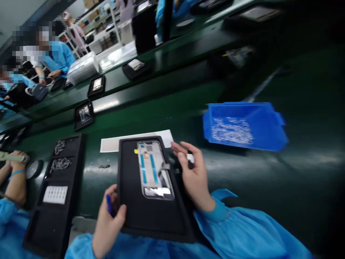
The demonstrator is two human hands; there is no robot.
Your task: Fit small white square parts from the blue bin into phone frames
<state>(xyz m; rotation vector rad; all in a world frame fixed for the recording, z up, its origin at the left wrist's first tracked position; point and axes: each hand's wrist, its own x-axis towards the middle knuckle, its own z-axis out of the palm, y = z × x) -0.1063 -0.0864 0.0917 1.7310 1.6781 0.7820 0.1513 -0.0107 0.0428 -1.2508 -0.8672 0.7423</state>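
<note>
My left hand (109, 219) grips the left edge of a black tray (132, 212), thumb on the rim. A slim blue object (109, 205), perhaps a pen, is tucked between its fingers. In the tray lies a phone frame (149, 169) with blue strips, a shiny lower end and a small yellow tab (136, 151) at its upper left. My right hand (194, 172) is beside the tray's right edge, fingers apart and slightly curled. A small white and black patch shows behind its fingers; I cannot make out what it is.
A blue bin (269, 126) of thin white pieces stands at right. To the left are a compartmented black tray (43, 230) with small parts and a co-worker's hands (17, 172). A white sheet (110, 144) lies behind my tray; more trays (83, 114) line the conveyor.
</note>
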